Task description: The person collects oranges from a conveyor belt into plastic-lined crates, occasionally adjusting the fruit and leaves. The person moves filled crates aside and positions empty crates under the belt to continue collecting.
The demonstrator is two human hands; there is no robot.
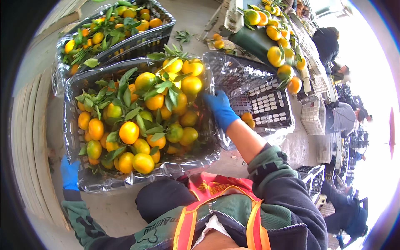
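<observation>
A black plastic crate lined with clear film (142, 172) lies in front of me, filled with orange and yellow-green citrus fruits (129, 132) that bear green leaves. My left hand (70, 173), in a blue glove, is at the crate's near left corner; its fingertips are partly hidden by the rim. My right hand (218, 106), also in a blue glove, is at the crate's right side, where its grip on the rim is partly hidden. Beyond my right wrist, a second lined black crate (265, 103) holds a few fruits (247, 119) at its bottom.
Another lined crate of leafy citrus (115, 53) stands at the upper left. Stacked boards (29, 147) run along the left. A sorting line (256, 43) carries citrus at the upper right, with white crates (313, 116) beside it. Several people (342, 117) are at the far right.
</observation>
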